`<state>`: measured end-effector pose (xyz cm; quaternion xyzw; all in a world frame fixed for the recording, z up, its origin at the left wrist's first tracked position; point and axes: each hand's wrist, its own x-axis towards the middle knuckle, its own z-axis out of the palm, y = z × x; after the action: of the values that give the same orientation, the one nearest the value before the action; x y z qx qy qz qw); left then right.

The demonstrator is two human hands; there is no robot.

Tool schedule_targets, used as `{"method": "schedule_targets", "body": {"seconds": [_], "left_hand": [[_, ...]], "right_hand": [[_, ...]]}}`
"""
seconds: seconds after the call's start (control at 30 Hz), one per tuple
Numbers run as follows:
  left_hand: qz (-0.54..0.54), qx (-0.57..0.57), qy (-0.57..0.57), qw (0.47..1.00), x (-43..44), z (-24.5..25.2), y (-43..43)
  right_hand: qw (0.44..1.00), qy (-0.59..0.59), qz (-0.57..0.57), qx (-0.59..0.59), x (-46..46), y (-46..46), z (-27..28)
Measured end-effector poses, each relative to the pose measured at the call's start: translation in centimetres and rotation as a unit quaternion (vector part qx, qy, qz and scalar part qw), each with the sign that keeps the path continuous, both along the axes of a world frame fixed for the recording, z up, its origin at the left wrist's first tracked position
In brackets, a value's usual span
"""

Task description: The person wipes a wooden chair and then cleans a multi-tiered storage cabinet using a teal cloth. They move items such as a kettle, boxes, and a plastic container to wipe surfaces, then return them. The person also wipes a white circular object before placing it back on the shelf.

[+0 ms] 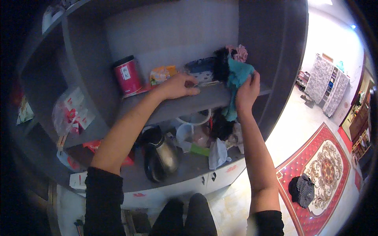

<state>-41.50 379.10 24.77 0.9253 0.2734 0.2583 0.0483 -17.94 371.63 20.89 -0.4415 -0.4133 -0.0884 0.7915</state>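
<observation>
My right hand (248,93) grips a teal cloth (239,70) at the right end of the upper shelf (177,106). The cloth hangs over the shelf's front edge. Behind it are a black furry item (221,65) and a pink ruffled item (241,53). My left hand (178,86) is over the middle of that shelf, thumb and fingers apart, with nothing visible in it. Just behind it sits an orange-yellow packet (161,75). Folded dark-blue fabric (200,65) and a spotted white item (203,77) lie between my hands. A red canister (127,76) with a black lid stands at left.
On the lower shelf are a black-and-gold electric kettle (161,159), a clear plastic cup (185,132), a green box (200,150) and a white pouch (218,153). A plastic bag (66,115) occupies the left compartment. Behind my right arm, a striped garment (305,190) lies on a red patterned rug (319,206).
</observation>
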Motion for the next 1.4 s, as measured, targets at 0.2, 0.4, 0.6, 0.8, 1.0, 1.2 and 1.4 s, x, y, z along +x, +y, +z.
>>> {"method": "schedule_targets", "body": {"seconds": [0.2, 0.4, 0.6, 0.8, 1.0, 1.2, 1.4], "left_hand": [[0.032, -0.099, -0.002, 0.995, -1.2, 0.1, -0.6], [0.073, -0.086, -0.045, 0.993, -0.3, 0.3, -1.2], [0.065, -0.244, -0.21, 0.944, -0.1, 1.4, -0.4], [0.084, -0.351, -0.398, 0.843, -1.3, 1.3, 0.7], [0.086, -0.324, -0.431, 0.838, -2.0, 1.5, 0.6], [0.181, -0.057, -0.309, 0.932, -2.1, 2.2, -0.7], [0.133, 0.11, -0.082, 0.982, 0.2, 0.9, -1.1]], "right_hand": [[0.999, -0.021, -0.003, -0.026, 0.0, 0.3, 0.1], [1.0, -0.022, 0.011, -0.014, 0.2, 1.0, 0.1], [0.999, -0.007, 0.031, -0.025, 0.0, 0.7, 0.4], [0.961, -0.224, 0.073, -0.144, -0.8, -1.7, 0.2], [0.863, -0.454, 0.12, -0.187, -0.4, -4.0, 0.3], [0.768, -0.498, -0.059, -0.399, 3.5, -0.8, 2.5], [0.823, -0.408, -0.012, -0.394, 2.9, 0.8, 2.0]]}}
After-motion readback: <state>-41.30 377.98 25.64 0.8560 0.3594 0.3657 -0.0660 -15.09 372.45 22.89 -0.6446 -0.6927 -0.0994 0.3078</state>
